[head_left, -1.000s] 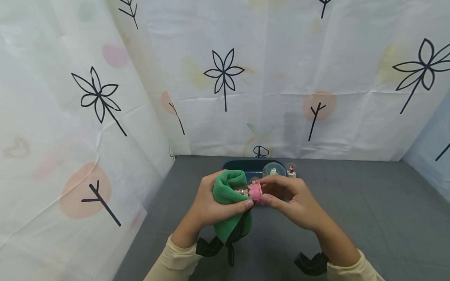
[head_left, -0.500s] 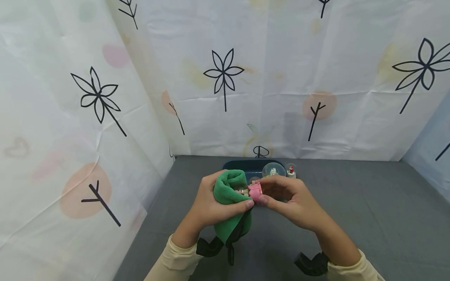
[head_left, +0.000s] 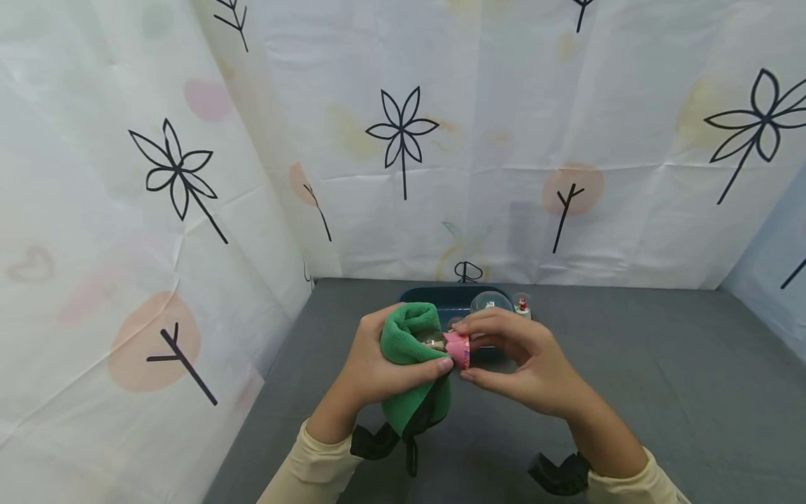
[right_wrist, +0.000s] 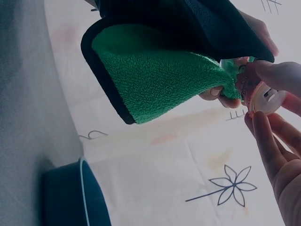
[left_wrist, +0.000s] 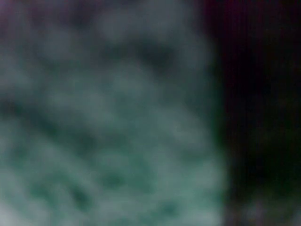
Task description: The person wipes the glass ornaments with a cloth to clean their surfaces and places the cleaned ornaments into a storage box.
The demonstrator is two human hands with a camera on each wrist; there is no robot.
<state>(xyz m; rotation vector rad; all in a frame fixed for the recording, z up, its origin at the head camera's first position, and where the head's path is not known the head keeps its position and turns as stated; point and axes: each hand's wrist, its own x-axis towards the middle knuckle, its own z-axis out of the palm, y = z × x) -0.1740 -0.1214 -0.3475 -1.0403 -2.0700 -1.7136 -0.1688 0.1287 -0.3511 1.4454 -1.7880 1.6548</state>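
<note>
My left hand [head_left: 378, 367] grips a green towel [head_left: 408, 337] wrapped about the clear part of a small snow globe. The globe's pink base [head_left: 457, 348] sticks out of the towel to the right, lying sideways. Fingers and thumb of my right hand [head_left: 535, 357] pinch the rim of this base. In the right wrist view the base's pale round underside [right_wrist: 267, 100] faces the right hand, and the dark-edged towel [right_wrist: 160, 70] hangs down. Most of the clear globe is hidden by the towel. The left wrist view is only a green and dark blur.
Behind the hands stands a dark blue tub [head_left: 428, 297]. A larger clear snow globe [head_left: 492, 301] and a small one with a red and white figure [head_left: 522, 306] stand at its right. A grey cloth covers the table [head_left: 661, 378]; patterned curtains [head_left: 504, 140] hang behind.
My right fingers have shifted round the pink base, with the thumb now lower and the fingers spread wider. The base appears slightly turned. My left hand and the towel have barely moved.
</note>
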